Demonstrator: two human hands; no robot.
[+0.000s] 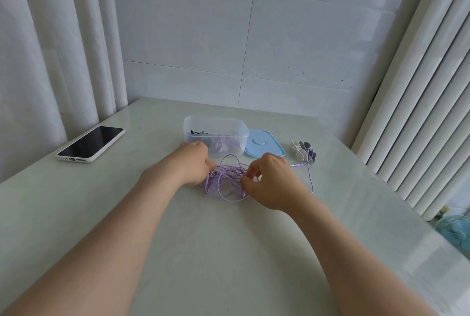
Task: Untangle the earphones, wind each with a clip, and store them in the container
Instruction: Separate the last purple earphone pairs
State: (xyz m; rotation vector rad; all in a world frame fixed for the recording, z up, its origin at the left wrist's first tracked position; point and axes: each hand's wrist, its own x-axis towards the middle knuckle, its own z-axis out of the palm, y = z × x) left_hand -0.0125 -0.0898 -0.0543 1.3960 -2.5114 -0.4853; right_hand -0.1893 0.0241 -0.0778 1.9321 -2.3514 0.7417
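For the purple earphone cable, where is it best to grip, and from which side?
Pinch the jack plug from above with the right hand. It lies flat and free on the table, outside the tangle and nearest that hand.

1. Earphones [230,176]: lilac cable throughout.
2. Container [189,127]: clear, colourless plastic; black and lilac contents show through.
3. Lid [264,144]: plain pale blue.
4. Clips [302,149]: white, grey and dark grey.
5. Phone [91,144]: black screen, white case.
6. Desk [229,252]: pale grey-green, faintly marbled.
7. Curtain [50,61]: plain white.
8. Wall [190,36]: white tiles, grey joints, some dark specks.
9. Fan [455,231]: light blue.
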